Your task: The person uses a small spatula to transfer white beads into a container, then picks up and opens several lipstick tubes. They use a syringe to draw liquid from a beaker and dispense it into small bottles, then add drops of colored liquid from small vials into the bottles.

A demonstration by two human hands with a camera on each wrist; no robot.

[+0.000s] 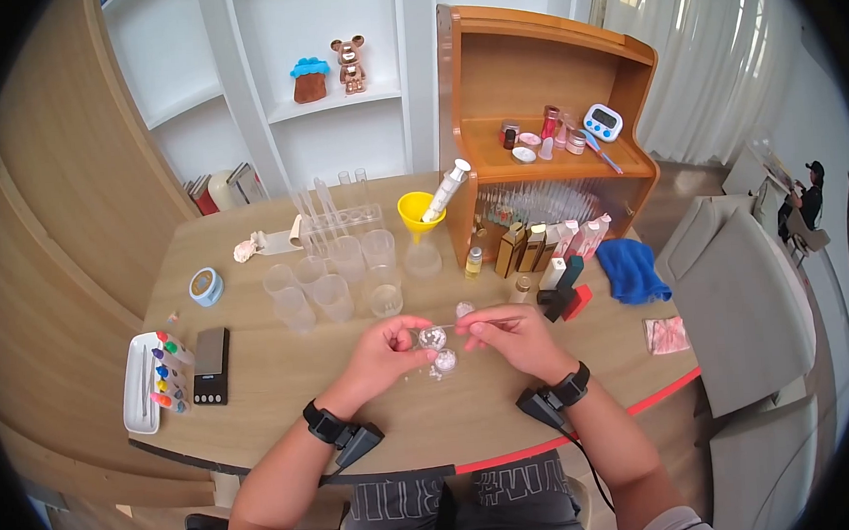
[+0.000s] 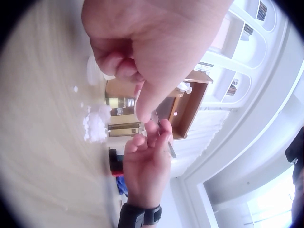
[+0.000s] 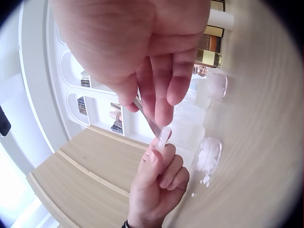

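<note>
Between thumb and index finger, my left hand [image 1: 389, 351] pinches a small clear piece [image 3: 164, 137], its other fingers curled in. My right hand [image 1: 514, 337] grips a thin metal tool [image 3: 148, 118], whose far end meets the clear piece in the right wrist view. Below the hands on the table stands a small clear round container [image 1: 445, 361] of white bits, with a few loose bits [image 3: 205, 180] beside it. Another small round container [image 3: 218, 85], holding something pale, stands farther off. The left wrist view shows the white bits [image 2: 97, 123] blurred; my left hand hides the clear piece there.
Clear cups [image 1: 333, 298] and a tube rack [image 1: 354, 218] stand behind the hands, with a yellow funnel [image 1: 421, 213] nearby. To the left are a black scale [image 1: 211, 365] and white tray [image 1: 141, 384]; to the right, small boxes [image 1: 574, 300] and a blue cloth [image 1: 632, 272].
</note>
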